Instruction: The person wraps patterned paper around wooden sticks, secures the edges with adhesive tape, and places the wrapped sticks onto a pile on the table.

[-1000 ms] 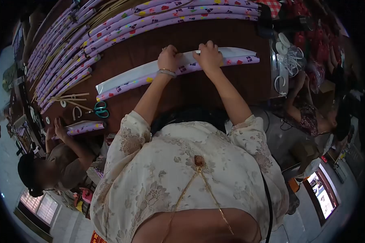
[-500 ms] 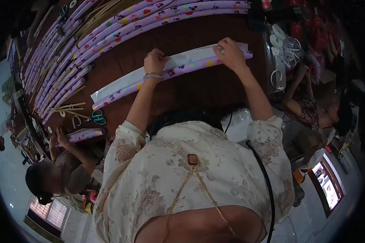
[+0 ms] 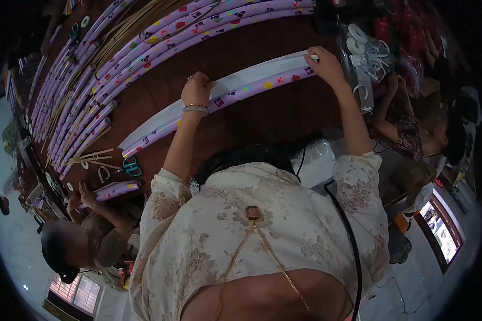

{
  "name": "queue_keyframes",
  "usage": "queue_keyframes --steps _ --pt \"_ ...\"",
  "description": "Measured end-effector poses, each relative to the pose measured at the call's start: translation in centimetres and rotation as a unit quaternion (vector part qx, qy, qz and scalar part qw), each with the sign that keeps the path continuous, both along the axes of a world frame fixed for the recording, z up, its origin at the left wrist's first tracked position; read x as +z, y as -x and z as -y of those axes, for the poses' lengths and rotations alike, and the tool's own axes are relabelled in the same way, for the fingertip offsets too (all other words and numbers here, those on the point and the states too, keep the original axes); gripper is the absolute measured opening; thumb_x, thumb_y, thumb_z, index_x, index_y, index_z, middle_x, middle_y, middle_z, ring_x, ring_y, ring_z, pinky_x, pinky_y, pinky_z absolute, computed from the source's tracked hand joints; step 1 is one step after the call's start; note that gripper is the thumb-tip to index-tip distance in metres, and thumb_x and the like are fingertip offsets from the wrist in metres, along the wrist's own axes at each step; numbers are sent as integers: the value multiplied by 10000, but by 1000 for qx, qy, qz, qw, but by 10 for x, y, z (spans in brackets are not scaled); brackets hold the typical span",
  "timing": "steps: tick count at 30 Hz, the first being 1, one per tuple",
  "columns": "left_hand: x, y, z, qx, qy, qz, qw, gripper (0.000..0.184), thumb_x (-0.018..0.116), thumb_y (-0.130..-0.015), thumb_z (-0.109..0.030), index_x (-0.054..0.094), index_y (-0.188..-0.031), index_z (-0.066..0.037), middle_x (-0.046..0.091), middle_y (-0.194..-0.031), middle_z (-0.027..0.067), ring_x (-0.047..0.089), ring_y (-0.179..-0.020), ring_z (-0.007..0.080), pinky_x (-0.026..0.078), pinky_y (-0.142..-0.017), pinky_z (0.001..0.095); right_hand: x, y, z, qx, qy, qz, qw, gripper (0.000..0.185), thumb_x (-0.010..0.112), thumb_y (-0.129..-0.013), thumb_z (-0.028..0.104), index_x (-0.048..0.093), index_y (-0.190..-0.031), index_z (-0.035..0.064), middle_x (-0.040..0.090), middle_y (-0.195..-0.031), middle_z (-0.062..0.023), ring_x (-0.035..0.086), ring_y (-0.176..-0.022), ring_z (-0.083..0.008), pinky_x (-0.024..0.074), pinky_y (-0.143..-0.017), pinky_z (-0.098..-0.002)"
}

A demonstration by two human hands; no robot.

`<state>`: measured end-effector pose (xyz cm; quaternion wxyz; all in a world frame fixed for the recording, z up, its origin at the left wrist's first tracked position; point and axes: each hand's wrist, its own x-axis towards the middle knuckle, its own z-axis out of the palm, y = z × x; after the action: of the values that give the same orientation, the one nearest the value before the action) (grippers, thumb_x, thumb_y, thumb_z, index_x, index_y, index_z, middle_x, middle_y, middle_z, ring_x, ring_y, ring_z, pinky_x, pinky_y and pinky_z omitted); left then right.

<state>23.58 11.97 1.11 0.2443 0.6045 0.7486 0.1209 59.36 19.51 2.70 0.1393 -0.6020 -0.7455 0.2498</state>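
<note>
A long lavender wrapping paper roll [image 3: 241, 94] with small colourful prints lies slantwise before me, a white strip of the paper's underside [image 3: 251, 72] showing along its far edge. My left hand [image 3: 197, 90], bracelets at the wrist, is closed on that white edge near the middle. At the far right end, my right hand [image 3: 325, 65] pinches the paper's corner between thumb and fingers. A small pale bit shows at those fingertips; I cannot make out what it is. Teal-handled scissors [image 3: 131, 166] lie near the roll's left end.
Many finished-looking lavender rolls [image 3: 160, 40] and thin wooden strips [image 3: 93, 157] cover the brown table's far and left side. White tape rolls [image 3: 356, 40] and a plastic bag [image 3: 377, 59] sit at right. One person [image 3: 99, 235] works at left, another [image 3: 409, 136] at right.
My right hand has slid right to the end of the roll. My left hand has shifted slightly left and stays on the white edge. The view has moved a little.
</note>
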Motion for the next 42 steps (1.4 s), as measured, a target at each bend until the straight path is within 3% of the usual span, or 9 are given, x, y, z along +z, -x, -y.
queue_keyframes --steps 21,27,30,31,33,34,36,38,42 --pt "7 2 -3 -1 30 14 999 223 719 -648 -247 576 -722 -92 616 -692 55 601 -675 253 472 -581 385 -5 31 6 -75 -113 202 970 250 605 -758 321 575 -778 74 562 -872 -39 570 -806 -236 493 -566 -377" --pt "19 6 -14 -122 15 -72 990 274 717 -640 -220 565 -851 -134 593 -872 55 564 -870 253 449 -709 407 -3 32 8 -81 -111 187 973 256 613 -753 320 587 -808 72 549 -894 -40 554 -847 -227 498 -587 -378" --pt "23 13 -33 -363 -66 -98 924 597 718 -620 -189 474 -1165 -177 454 -1168 51 440 -1085 241 390 -843 374 0 31 4 -81 -83 183 976 271 598 -767 337 581 -819 72 546 -904 -33 549 -858 -232 488 -622 -381" --pt "24 12 -42 -364 -65 -99 924 597 718 -620 -189 474 -1165 -177 454 -1168 51 440 -1085 241 390 -843 374 1 32 4 -82 -61 182 978 285 581 -783 352 572 -822 70 543 -908 -28 544 -870 -237 478 -647 -385" --pt "30 2 -59 -562 -121 -161 802 765 722 -612 -187 369 -1291 -204 354 -1310 30 390 -1164 223 373 -879 368 -2 31 2 -81 -68 186 977 270 602 -765 338 588 -817 73 551 -916 -30 549 -860 -232 490 -633 -378" --pt "52 -13 -69 -630 -64 -227 740 807 669 -677 -163 249 -1363 -222 197 -1426 -2 282 -1268 207 336 -957 366 -2 29 1 -77 -75 191 976 257 624 -748 324 604 -811 76 559 -923 -31 554 -850 -226 501 -620 -370" --pt "41 -29 -77 -696 -127 -268 654 714 571 -768 -158 205 -1377 -221 116 -1458 -25 182 -1322 190 248 -1044 360 -4 29 2 -78 -90 185 975 253 633 -740 321 607 -810 79 559 -919 -31 555 -845 -225 502 -616 -369" --pt "33 -43 -82 -726 -107 -234 638 647 477 -829 -161 152 -1388 -197 87 -1462 -29 123 -1339 169 171 -1083 361 -10 27 1 -79 -108 178 975 250 643 -733 318 609 -808 81 560 -915 -31 555 -840 -224 502 -613 -368" --pt "38 -63 -94 -753 28 -243 610 1023 738 -612 -163 82 -1396 -146 71 -1463 -29 99 -1344 184 128 -1094 376 -18 23 0 -67 -152 153 974 248 671 -701 307 598 -781 83 550 -878 -31 557 -793 -216 501 -570 -353"
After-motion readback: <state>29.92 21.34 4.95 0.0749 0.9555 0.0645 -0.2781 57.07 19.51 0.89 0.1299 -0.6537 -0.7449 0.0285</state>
